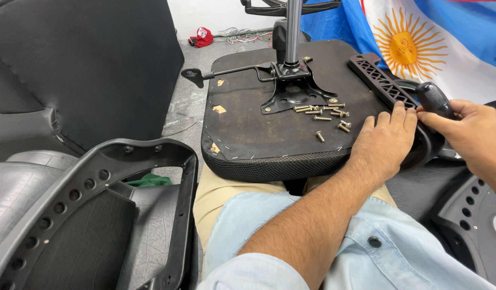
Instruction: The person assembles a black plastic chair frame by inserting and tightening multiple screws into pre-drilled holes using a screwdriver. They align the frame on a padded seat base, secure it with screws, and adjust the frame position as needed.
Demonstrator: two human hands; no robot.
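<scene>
Nearest the camera, a pale blue denim sleeve (291,241) is seen crossing the lap, with a black perforated plastic frame (92,188) lying to the left over grey padded pieces.

Beyond the sleeve, the left hand (385,142) is laid flat, fingers spread, on the right edge of the upturned chair seat (259,129), which is rested on the knees with its dark underside up. The fingertips are pressed against the black plastic armrest (387,86) set along that edge; the grip is released, nothing being enclosed. The right hand (471,134) is closed around the black handle of a tool (433,99), held just beside the armrest's curved lower end; the tool's tip is hidden.

Just left of the left hand, about 12 brass-coloured bolts (323,113) are scattered loose on the seat underside. Behind them, the black metal mounting plate (293,91) is fixed at the seat's middle, a lever (205,75) is extended to its left, and a chrome column (293,27) is raised from it.

Farthest away, a flag with a yellow sun (409,45) is hung at the right, and a red cap (202,36) is left on the floor.
</scene>
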